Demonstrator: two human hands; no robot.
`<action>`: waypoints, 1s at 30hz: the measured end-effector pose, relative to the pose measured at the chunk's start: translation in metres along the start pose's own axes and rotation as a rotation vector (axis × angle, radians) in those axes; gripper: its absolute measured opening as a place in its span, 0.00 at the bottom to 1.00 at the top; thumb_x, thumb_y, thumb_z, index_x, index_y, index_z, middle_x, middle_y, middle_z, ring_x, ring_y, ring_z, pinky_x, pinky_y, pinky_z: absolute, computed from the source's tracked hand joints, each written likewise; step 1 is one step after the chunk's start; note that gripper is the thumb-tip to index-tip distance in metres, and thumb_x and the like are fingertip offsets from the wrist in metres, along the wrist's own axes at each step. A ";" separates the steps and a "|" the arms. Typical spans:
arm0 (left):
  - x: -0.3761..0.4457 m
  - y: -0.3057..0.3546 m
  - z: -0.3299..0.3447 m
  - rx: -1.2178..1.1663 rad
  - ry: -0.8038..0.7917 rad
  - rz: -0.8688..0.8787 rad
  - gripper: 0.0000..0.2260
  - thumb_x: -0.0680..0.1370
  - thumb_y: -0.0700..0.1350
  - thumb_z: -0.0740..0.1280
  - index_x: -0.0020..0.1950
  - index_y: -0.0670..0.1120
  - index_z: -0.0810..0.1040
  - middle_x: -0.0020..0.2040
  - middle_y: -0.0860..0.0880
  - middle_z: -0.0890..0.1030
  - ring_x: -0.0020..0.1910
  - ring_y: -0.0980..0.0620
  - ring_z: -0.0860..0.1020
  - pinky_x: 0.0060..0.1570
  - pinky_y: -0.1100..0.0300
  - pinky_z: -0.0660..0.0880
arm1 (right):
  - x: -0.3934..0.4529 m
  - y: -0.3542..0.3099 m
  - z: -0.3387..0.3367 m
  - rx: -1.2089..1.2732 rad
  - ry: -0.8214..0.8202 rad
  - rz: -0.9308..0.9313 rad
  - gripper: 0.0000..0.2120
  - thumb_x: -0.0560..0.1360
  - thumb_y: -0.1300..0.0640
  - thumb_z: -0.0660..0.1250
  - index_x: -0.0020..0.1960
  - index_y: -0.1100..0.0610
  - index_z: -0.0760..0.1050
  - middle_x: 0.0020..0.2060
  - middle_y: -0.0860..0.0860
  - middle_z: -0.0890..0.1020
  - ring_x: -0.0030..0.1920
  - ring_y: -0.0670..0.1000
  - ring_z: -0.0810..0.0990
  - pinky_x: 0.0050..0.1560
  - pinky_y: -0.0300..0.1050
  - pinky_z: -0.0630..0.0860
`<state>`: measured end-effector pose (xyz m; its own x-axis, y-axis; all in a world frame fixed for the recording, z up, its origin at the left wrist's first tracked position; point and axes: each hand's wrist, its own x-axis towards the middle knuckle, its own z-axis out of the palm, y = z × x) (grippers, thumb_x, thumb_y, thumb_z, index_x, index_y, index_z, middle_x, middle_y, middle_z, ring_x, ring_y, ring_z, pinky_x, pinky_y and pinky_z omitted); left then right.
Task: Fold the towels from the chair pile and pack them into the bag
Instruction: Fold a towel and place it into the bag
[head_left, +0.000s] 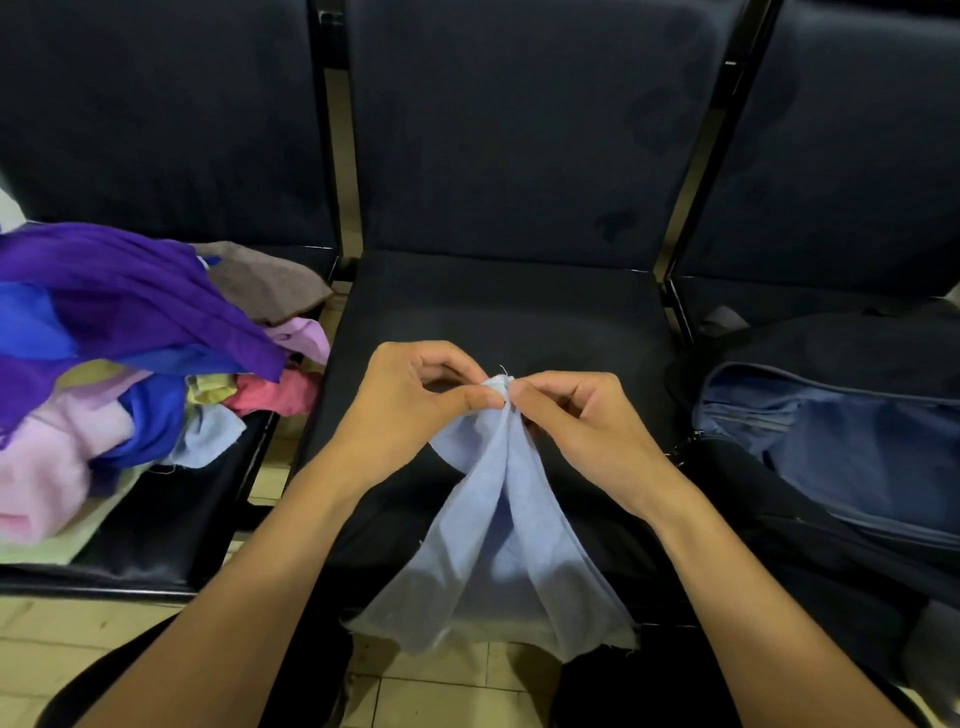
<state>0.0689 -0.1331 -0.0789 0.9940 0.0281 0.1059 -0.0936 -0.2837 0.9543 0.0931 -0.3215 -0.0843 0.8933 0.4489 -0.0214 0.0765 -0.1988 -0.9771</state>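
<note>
Both hands pinch one light blue towel's top edge.
Left hand (415, 395) and right hand (576, 415) meet fingertip to fingertip; the light blue towel (498, 530) hangs below them, towel pile (130, 364) to their left, open bag (841, 447) right.

towel (498, 530): thin matt cloth, frayed | chair seat (498, 312): dark matt fabric

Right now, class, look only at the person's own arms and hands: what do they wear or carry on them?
Both forearms are bare up to the frame edge, with no sleeve showing. The left hand and right hand wear no gloves, and no ring, watch or bracelet shows on the fingers or wrists. The nails that show look short and unpainted.
</note>
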 end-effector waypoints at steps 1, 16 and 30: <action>0.000 0.000 0.000 0.013 0.023 -0.008 0.05 0.68 0.40 0.77 0.40 0.47 0.83 0.39 0.50 0.84 0.41 0.52 0.83 0.45 0.62 0.81 | 0.000 -0.001 0.000 0.002 -0.021 -0.010 0.08 0.78 0.59 0.69 0.55 0.58 0.84 0.47 0.50 0.87 0.50 0.49 0.85 0.52 0.42 0.81; -0.002 -0.010 -0.023 0.145 -0.246 -0.187 0.07 0.73 0.48 0.75 0.42 0.45 0.84 0.41 0.44 0.84 0.40 0.44 0.82 0.42 0.51 0.79 | 0.003 -0.010 -0.022 0.102 0.248 0.034 0.15 0.73 0.68 0.67 0.38 0.49 0.81 0.37 0.46 0.82 0.41 0.45 0.78 0.42 0.40 0.72; -0.010 0.011 -0.039 -0.518 -0.246 -0.531 0.15 0.69 0.47 0.73 0.53 0.41 0.85 0.52 0.40 0.84 0.44 0.48 0.85 0.38 0.60 0.82 | 0.010 0.002 -0.019 -0.046 0.121 0.178 0.06 0.77 0.62 0.65 0.47 0.58 0.81 0.47 0.61 0.81 0.54 0.63 0.80 0.58 0.63 0.79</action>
<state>0.0561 -0.0991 -0.0583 0.8913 -0.1956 -0.4091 0.4440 0.1931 0.8750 0.1107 -0.3337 -0.0828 0.9409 0.2959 -0.1646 -0.0699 -0.3060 -0.9495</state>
